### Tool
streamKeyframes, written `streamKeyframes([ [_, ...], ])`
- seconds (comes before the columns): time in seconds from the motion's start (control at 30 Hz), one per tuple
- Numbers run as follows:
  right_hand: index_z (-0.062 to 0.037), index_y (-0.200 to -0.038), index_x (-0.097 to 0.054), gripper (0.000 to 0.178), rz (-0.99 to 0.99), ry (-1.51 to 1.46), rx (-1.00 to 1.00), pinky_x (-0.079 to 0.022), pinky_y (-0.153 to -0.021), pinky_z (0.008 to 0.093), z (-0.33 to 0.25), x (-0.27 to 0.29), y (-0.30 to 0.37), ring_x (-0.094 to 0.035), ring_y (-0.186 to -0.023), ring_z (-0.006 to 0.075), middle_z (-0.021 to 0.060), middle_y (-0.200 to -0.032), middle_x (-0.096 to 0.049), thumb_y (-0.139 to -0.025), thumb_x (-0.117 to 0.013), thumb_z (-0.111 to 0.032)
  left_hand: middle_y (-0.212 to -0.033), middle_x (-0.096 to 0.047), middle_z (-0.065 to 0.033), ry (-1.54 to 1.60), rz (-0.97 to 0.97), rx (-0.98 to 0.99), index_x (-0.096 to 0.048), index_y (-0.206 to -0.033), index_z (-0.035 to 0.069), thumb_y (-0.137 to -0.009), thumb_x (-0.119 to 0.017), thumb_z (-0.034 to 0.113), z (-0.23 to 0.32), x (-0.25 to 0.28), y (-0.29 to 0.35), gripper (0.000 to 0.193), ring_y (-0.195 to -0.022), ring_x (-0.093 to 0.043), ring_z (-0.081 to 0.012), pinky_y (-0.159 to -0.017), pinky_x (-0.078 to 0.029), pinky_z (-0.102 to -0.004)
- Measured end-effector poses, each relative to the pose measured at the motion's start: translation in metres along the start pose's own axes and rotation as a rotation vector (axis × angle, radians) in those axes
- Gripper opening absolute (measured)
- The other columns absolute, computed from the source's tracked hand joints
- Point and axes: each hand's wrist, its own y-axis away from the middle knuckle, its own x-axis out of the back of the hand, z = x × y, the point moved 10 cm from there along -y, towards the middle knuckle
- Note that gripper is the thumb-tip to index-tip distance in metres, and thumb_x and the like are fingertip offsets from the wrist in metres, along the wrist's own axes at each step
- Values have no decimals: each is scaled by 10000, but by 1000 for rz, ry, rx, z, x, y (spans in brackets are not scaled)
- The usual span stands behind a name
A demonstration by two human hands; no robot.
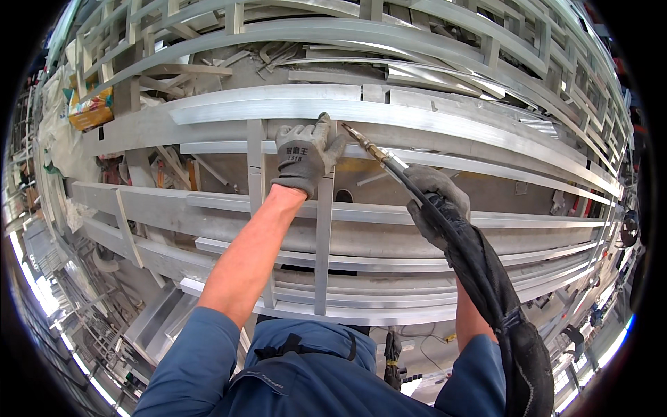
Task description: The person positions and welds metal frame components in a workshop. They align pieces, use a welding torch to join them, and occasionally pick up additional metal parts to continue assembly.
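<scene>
My left hand (303,154), in a grey work glove, grips a silvery metal crossbar (324,236) close to where it meets the long rail (292,108). Its thumb lies along the bar's right side, and some fingertips are hidden. In my right hand (438,198), also gloved, is a welding torch (382,154) with a black-sheathed cable (486,278) running back along my forearm. The torch's tip points up and left, close to the joint of crossbar and rail, just right of my left hand. I cannot tell whether it touches the metal.
A second crossbar (256,174) stands left of my hand, across several long parallel rails (417,217). Beyond are stacked metal frames (417,35) and loose offcuts (271,55). A yellow-orange package (90,109) lies at the far left.
</scene>
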Motion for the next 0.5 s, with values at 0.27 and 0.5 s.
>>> streamKeyframes([
  [0.27, -30, -1124, -694, 293, -6, -9, -19, -503, -1108, 461, 4, -5, -3, -668, -1265, 342, 188, -1219, -734, -837, -747, -6, -828, -771, -118, 8, 18, 6, -776, -1195, 55, -906, -704, 521, 0, 2, 0, 553, -780, -730, -290, -851, -446, -454],
  [0.5, -28, -1092, -688, 257, 13, -43, -17, -519, -1069, 440, 2, -6, -6, -687, -1208, 330, 191, -1202, -727, -844, -755, -23, -832, -770, -116, 14, -24, 29, -773, -1199, 57, -904, -712, 523, 0, 2, -1, 554, -797, -730, -288, -880, -442, -451],
])
